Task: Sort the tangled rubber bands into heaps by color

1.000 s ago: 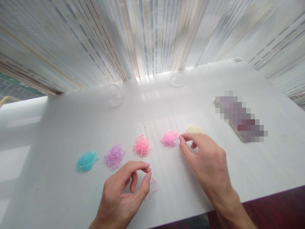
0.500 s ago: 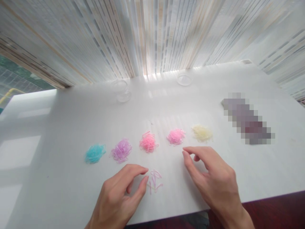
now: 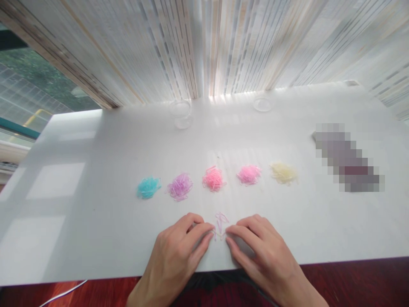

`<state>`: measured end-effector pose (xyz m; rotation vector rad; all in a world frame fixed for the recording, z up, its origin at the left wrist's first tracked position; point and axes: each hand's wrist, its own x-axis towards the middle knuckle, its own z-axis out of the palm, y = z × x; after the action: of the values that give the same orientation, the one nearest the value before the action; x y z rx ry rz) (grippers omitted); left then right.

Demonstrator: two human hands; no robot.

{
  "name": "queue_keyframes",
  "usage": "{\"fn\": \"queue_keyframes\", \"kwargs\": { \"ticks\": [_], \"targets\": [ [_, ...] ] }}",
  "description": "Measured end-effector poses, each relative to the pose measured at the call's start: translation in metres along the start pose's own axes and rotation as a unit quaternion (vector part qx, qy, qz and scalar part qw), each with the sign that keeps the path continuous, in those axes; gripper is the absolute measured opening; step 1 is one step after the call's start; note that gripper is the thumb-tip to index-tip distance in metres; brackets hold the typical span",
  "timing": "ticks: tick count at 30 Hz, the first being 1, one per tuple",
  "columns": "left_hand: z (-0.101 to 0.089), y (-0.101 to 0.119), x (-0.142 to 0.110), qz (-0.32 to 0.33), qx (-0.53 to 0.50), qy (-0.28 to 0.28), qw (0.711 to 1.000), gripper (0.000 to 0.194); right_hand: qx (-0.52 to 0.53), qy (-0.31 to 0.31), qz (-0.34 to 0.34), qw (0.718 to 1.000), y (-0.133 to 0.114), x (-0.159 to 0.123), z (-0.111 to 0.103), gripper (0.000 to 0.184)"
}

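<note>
Five small heaps of tiny elastic bands lie in a row on the white table (image 3: 96,221): teal (image 3: 148,187), purple (image 3: 180,186), coral pink (image 3: 213,178), bright pink (image 3: 249,174) and pale yellow (image 3: 283,173). A few loose pink and purple bands (image 3: 220,222) lie nearer the front edge. My left hand (image 3: 179,256) and my right hand (image 3: 255,251) rest on the table on either side of these loose bands, fingers bent, their tips touching the bands. Neither hand has lifted anything.
A clear plastic cup (image 3: 181,113) and a clear round lid (image 3: 262,104) stand at the back by the striped curtain. A blurred-out oblong object (image 3: 348,160) lies at the right. Dark red floor shows below the table's front edge.
My right hand drew back from the bright pink heap to the loose bands. My left hand opened its pinch and came down beside them. The camera view pulled back.
</note>
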<state>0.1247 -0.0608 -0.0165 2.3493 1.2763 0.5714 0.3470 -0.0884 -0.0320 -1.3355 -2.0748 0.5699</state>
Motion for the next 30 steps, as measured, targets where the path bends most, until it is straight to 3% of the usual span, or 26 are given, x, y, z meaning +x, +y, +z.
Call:
{"fn": "queue_keyframes", "kwargs": {
  "ticks": [10, 15, 21, 30],
  "targets": [
    [0.004, -0.002, -0.003, 0.01, 0.003, 0.018, 1.0, 0.018, 0.002, 0.018, 0.005, 1.0, -0.006, 0.0, 0.004, 0.014],
    [-0.001, 0.003, -0.004, 0.004, -0.076, 0.015, 0.997, 0.015, 0.043, 0.042, -0.008, 0.998, -0.011, 0.003, 0.004, 0.017],
    [0.002, 0.011, -0.004, -0.058, -0.181, 0.019, 0.982, 0.007, 0.075, 0.08, -0.018, 0.994, -0.016, 0.009, 0.0, 0.015],
    [0.01, 0.016, -0.006, -0.099, -0.278, 0.036, 0.955, 0.007, 0.133, 0.116, 0.035, 0.984, -0.029, 0.009, -0.005, 0.012]
  ]
}}
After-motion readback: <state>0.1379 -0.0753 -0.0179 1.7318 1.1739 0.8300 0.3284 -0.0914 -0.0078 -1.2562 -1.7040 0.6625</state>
